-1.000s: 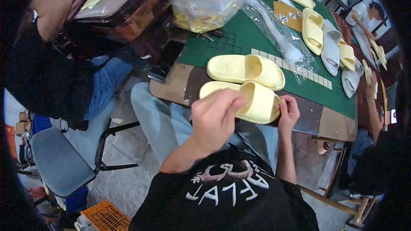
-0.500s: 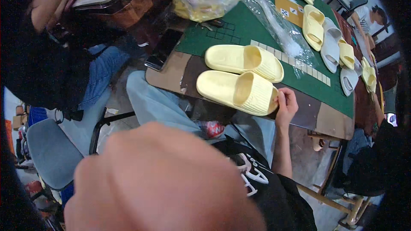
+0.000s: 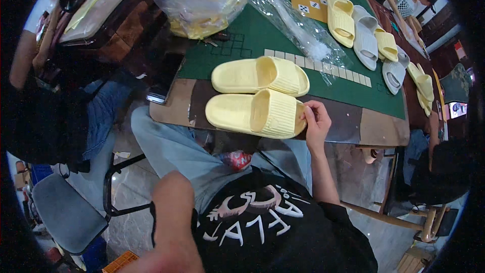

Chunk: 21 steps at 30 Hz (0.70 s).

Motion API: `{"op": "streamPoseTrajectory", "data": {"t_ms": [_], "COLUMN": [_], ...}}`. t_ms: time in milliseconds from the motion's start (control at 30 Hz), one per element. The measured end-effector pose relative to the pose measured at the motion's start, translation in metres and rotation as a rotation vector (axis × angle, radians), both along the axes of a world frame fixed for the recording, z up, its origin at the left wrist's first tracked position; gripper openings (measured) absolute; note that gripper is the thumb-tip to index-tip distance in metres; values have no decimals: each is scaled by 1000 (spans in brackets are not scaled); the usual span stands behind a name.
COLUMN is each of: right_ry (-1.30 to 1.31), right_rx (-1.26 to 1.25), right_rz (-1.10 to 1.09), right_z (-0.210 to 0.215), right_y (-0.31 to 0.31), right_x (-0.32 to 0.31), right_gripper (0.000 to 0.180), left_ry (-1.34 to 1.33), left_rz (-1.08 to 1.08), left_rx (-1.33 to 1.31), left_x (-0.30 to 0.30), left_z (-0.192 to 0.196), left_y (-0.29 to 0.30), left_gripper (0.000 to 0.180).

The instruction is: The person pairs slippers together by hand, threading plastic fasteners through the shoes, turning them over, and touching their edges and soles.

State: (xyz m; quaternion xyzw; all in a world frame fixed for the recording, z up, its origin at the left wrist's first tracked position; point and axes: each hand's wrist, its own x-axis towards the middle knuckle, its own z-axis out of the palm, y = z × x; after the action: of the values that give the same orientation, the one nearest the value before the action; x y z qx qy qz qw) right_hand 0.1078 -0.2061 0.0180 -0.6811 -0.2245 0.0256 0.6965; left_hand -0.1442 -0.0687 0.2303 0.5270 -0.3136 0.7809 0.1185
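Two pale yellow slide slippers lie side by side on the table, open toes to the right. My right hand (image 3: pixel 318 120) is closed on the toe end of the near slipper (image 3: pixel 280 116), thumb at the toe opening. The far slipper (image 3: pixel 235 75) rests just behind it, close alongside. My left arm is bent up toward the view at the lower left. Only a blurred part of my left hand (image 3: pixel 164 262) shows at the bottom edge, its fingers out of sight.
A green mat (image 3: pixel 242 30) covers much of the table (image 3: pixel 172 103). Farther back are a filled clear plastic bag (image 3: pixel 207 5), a row of pale tiles (image 3: pixel 343 73), yellow and grey slippers (image 3: pixel 365 38) and a brown card (image 3: pixel 308 6). A phone (image 3: pixel 162 83) lies at the left edge. Other people sit nearby.
My left hand, large before the view, has dropped to the lower edge, uncovering my shirt. The whole scene has shifted left in view. My right hand stays at the near slipper's toe.
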Motion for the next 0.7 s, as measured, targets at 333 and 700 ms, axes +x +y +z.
{"op": "streamPoseTrajectory", "data": {"t_ms": [333, 700], "right_ry": [-25, 18], "right_rx": [-23, -30], "right_rz": [-20, 5], "right_z": [-16, -31], "right_y": [-17, -15], "right_x": [9, 18], "right_gripper": [7, 6], "left_ry": [378, 506], "left_rz": [-737, -1057], "left_rx": [-680, -532], "left_x": [54, 98], "left_z": [8, 26], "left_y": [-7, 5], "left_gripper": [9, 11]}}
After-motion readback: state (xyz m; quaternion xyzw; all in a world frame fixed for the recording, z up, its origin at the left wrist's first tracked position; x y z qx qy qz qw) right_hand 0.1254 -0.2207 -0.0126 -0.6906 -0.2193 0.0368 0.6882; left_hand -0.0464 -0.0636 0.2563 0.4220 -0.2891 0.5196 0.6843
